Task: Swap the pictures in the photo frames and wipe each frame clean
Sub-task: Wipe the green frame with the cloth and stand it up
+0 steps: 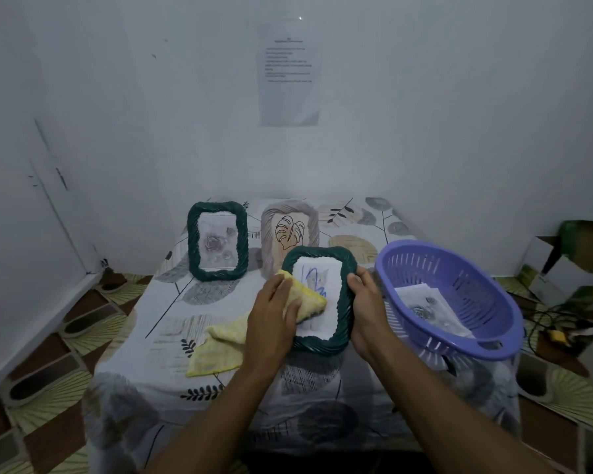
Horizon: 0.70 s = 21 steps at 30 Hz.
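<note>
A dark green rope-edged photo frame [343,304] is tilted up above the middle of the table, with a blue-scribbled picture behind its glass. My right hand [367,307] grips its right edge. My left hand [274,314] presses a yellow cloth [308,299] onto the frame's glass, and the rest of the cloth trails down to the tablecloth at the left. A second green frame [217,241] with a rose picture stands upright at the back left. A beige frame [290,227] with a leaf drawing stands behind the held frame.
A purple plastic basket [449,299] stands tilted at the right of the table and holds loose pictures [432,311]. The table carries a leaf-print cloth [172,340]. Cardboard boxes [569,265] and cables lie on the floor at the right. A printed sheet [290,71] hangs on the wall.
</note>
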### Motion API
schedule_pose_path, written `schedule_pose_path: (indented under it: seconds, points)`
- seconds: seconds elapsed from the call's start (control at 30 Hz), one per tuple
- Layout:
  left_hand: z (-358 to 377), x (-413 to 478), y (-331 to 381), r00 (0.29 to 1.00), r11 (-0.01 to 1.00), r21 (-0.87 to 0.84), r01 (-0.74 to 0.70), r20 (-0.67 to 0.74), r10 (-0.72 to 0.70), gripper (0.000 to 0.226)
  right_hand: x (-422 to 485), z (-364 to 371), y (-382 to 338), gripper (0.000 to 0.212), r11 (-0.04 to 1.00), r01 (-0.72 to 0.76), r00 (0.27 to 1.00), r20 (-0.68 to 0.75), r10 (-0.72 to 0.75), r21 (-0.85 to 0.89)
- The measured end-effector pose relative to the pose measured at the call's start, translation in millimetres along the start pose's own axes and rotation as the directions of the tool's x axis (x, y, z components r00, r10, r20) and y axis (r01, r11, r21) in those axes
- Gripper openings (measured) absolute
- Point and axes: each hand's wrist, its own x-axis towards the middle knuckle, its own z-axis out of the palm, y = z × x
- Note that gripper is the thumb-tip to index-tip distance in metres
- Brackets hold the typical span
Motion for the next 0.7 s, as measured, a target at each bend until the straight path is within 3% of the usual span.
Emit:
schedule_pose_path:
  seconds: [0.1, 0.3, 0.43, 0.5, 0.6, 0.7]
  points:
    - [3.9, -13.8, -2.8, 0.977, 0.982, 0.088, -0.166, 0.146, 0.152, 0.052, 0.7, -3.9, 1.7, 0.022, 1.0, -0.011, 1.0, 0.006, 0.01, 0.022]
    - [-6.9, 20.8, -1.4, 0.915, 0.918, 0.235, -0.32, 0.326, 0.236, 0.052, -5.0, -3.2, 5.6, 0.02, 0.992, -0.07, 0.997, 0.046, 0.066, 0.106]
    - [-12.0, -1.0, 4.0, 0.801, 0.821, 0.22, -0.527, 0.452, 0.393, 0.053, 6.1, -9.6, -6.7, 0.023, 0.997, -0.037, 0.999, 0.021, 0.036, 0.068]
    - [-14.2, -6.1, 5.5, 0.814, 0.819, 0.26, -0.511, 0.452, 0.365, 0.054, 5.0, -11.0, -4.7, 0.025, 0.997, -0.039, 0.999, 0.021, 0.038, 0.072]
    - [-16.1, 10.9, 12.9, 0.89, 0.868, 0.338, -0.364, 0.402, 0.216, 0.06, -3.5, -5.9, 2.4, 0.024, 0.987, -0.098, 0.994, 0.062, 0.091, 0.128]
    - [-18.1, 14.2, 19.3, 0.884, 0.859, 0.352, -0.371, 0.417, 0.211, 0.064, -1.9, -3.7, -2.2, 0.025, 0.989, -0.08, 0.995, 0.076, 0.071, 0.123]
